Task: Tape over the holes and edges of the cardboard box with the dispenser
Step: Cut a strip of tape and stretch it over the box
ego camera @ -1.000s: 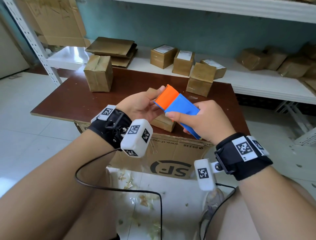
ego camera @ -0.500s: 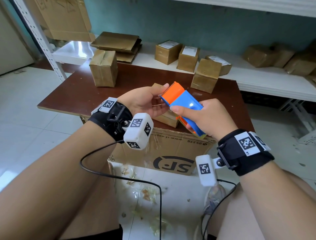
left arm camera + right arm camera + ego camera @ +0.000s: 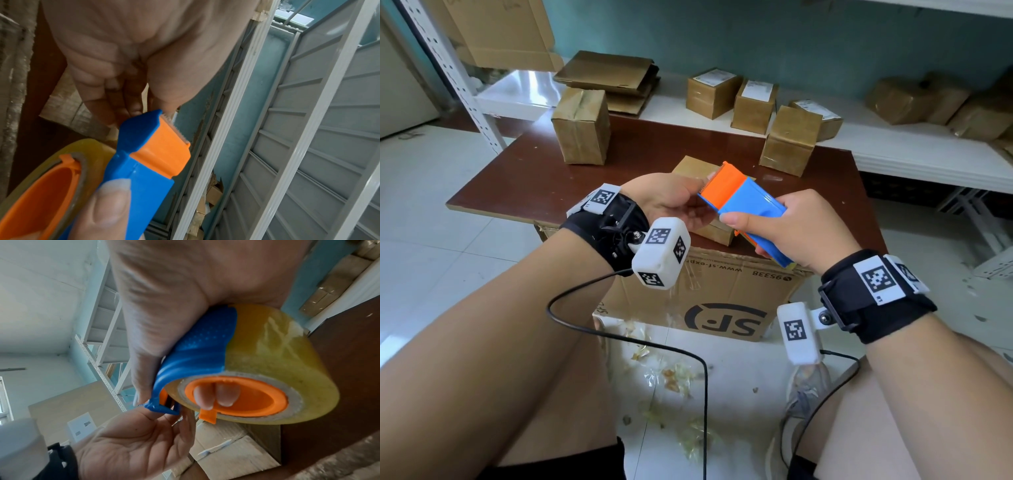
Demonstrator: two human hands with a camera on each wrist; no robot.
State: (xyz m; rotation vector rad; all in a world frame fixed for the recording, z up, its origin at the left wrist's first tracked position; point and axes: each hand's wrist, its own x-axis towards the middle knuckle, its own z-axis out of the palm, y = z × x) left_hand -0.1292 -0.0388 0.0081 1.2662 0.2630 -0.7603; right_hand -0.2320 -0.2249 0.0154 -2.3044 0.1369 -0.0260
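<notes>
My right hand (image 3: 774, 236) grips the blue and orange tape dispenser (image 3: 750, 202) above the table, two fingers hooked through the orange core of its yellowish tape roll (image 3: 277, 361). My left hand (image 3: 703, 192) pinches at the serrated cutter end, where the tape end comes out; the tape itself is hard to make out. The left wrist view has the fingertips (image 3: 131, 112) meeting just behind the blade of the dispenser (image 3: 148, 162). A small cardboard box (image 3: 717, 233) lies on the table under both hands, mostly hidden, and its taped top (image 3: 226, 451) shows below the roll.
The brown table board (image 3: 551, 178) rests on a large printed carton (image 3: 722, 308). Two taped boxes (image 3: 582, 130) (image 3: 791, 140) stand at the back of the board. Behind it, a white shelf (image 3: 893, 161) carries several more boxes. Tape scraps (image 3: 671, 377) litter the floor.
The dispenser has tipped a little lower toward the small box. My left thumb has slid from the orange top to the cutter edge. The right grip is unchanged.
</notes>
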